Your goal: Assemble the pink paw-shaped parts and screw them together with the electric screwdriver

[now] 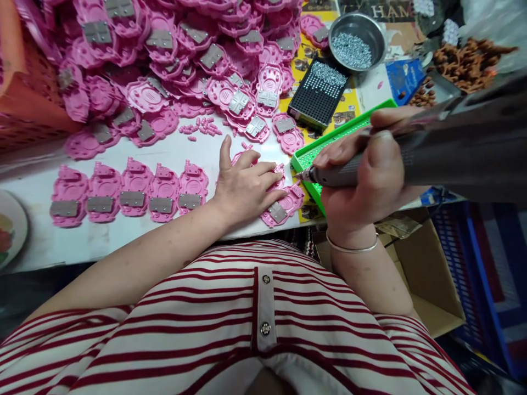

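My left hand (247,189) lies with its fingers spread over pink plastic housings, partly hiding them. One pink housing (284,207) with a grey metal plate shows beside its thumb, near the table's front edge. In my right hand (366,170) is a dark electric screwdriver (444,145), held almost level, with the fingers wrapped round its front part. Its bit points left, just right of the housings and above the edge of a green perforated tray (343,136); whether it touches anything I cannot tell. To the left, several matching housings (134,189) stand in a row.
A large heap of pink housings (197,55) fills the back, with small pink pegs (201,127) before it. Screws lie in a metal bowl (376,46) and a black perforated tray (310,104). An orange basket (28,82) stands left; a cardboard box (432,263) sits below right.
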### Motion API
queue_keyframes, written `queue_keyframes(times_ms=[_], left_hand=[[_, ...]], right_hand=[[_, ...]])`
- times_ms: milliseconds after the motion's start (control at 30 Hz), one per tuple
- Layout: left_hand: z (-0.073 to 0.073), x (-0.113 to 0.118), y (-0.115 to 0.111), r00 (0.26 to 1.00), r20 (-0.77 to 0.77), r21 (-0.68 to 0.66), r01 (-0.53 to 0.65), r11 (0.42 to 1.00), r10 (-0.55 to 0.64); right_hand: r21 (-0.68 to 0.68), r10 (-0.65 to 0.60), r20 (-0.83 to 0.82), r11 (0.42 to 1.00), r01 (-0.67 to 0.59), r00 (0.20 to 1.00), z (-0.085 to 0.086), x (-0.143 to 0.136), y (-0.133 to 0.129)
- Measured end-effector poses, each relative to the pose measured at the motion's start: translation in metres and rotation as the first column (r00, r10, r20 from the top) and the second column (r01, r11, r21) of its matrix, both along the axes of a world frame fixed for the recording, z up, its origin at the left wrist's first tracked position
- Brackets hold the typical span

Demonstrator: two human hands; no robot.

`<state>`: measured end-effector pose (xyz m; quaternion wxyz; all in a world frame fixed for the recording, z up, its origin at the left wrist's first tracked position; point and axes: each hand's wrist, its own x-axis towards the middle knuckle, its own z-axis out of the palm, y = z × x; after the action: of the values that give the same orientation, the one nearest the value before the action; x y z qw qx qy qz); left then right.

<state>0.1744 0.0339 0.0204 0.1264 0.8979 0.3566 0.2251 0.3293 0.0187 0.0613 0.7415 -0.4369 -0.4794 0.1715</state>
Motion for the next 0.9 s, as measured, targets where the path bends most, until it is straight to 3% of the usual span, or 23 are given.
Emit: queue_keyframes(times_ms=[100,233,333,500,633,900], left_hand=[[-0.003,-0.001,0.001,1.000,0.011,0.011,-0.002,1.000,0.002],[-0.008,-0.001,-0.001,1.000,0.022,0.027,-0.008,1.000,0.007],[-0.009,-0.002,-0.003,0.999,0.037,0.033,-0.018,0.999,0.017],[-0.010,-0.002,-0.004,0.998,0.049,0.020,-0.028,0.999,0.027],[-0.011,-0.002,-0.004,0.998,0.061,0.007,-0.032,0.999,0.032],[-0.010,-0.003,-0.006,0.999,0.044,0.025,-0.032,0.999,0.031]], right_hand=[[0.151,-0.143,-0.035,0.978,0.147,0.989,0.016,0.000,-0.004],[0.191,-0.135,-0.059,0.971,0.144,0.989,0.021,0.009,-0.006],[0.194,-0.191,-0.017,0.962,0.190,0.981,0.010,0.017,-0.004],[0.038,-0.161,0.038,0.986,0.160,0.986,-0.010,0.023,-0.005],[0.102,-0.133,0.052,0.987,0.127,0.990,-0.016,0.027,-0.007],[0.038,-0.175,0.089,0.984,0.172,0.981,-0.034,0.036,0.003]])
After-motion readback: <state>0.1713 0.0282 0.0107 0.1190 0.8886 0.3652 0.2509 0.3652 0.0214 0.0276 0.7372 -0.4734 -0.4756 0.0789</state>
